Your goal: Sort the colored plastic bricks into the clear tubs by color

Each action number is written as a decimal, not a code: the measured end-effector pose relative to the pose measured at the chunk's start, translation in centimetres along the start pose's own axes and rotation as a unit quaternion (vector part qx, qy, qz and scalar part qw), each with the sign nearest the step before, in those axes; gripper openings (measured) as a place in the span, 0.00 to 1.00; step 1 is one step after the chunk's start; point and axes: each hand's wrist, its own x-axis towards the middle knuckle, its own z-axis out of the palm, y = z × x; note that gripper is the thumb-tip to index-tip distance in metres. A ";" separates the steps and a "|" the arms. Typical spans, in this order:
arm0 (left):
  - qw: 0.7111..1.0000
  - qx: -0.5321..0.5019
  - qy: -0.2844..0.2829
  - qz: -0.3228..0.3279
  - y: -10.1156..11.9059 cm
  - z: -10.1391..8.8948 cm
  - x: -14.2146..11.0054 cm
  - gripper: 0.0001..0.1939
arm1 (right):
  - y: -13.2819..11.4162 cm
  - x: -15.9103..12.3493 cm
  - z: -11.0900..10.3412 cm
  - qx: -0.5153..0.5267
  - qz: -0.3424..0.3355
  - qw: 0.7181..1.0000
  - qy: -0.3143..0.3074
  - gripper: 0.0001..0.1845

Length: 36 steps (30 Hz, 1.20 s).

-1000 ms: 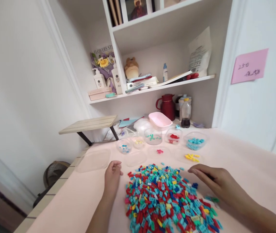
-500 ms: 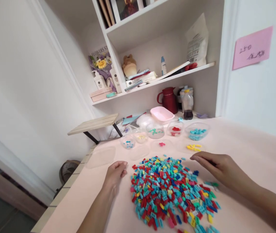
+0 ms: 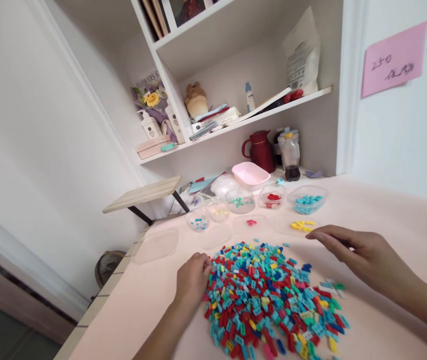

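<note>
A big heap of small coloured bricks [image 3: 269,295], mostly light blue, red and dark blue, lies on the pale pink table [image 3: 386,215]. My left hand [image 3: 192,280] rests at the heap's left edge with fingers curled down against the bricks; whether it holds any is hidden. My right hand [image 3: 359,250] hovers over the heap's upper right with fingers stretched forward and nothing visible in it. Beyond the heap stand clear bowls: one with light blue bricks [image 3: 307,199], one with red [image 3: 272,196], one with green [image 3: 240,201]. Yellow bricks [image 3: 302,225] lie on a clear lid.
Clear lids [image 3: 156,245] lie at the table's left. A pink tub [image 3: 251,175], a red jug [image 3: 260,150] and a bottle [image 3: 290,157] stand at the back under a white shelf. A wooden slat stand [image 3: 143,194] sits at the back left. A pink note [image 3: 393,59] hangs on the wall.
My left hand has moved right to the heap's edge and curled its fingers. My right hand has drifted right and slightly up. The camera has shifted.
</note>
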 end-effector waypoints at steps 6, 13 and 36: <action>0.998 0.057 0.005 0.035 0.7 -0.1 -0.3 0.13 | 0.3 0.1 0.2 0.013 0.000 1.000 -0.013 0.22; 0.996 0.079 -0.008 0.044 -0.1 -0.5 0.0 0.11 | 0.5 0.3 0.3 0.006 -0.001 0.999 -0.032 0.22; 0.982 0.112 -0.032 0.147 -0.4 -1.8 0.7 0.12 | 0.7 0.6 0.0 -0.010 -0.016 0.998 -0.052 0.22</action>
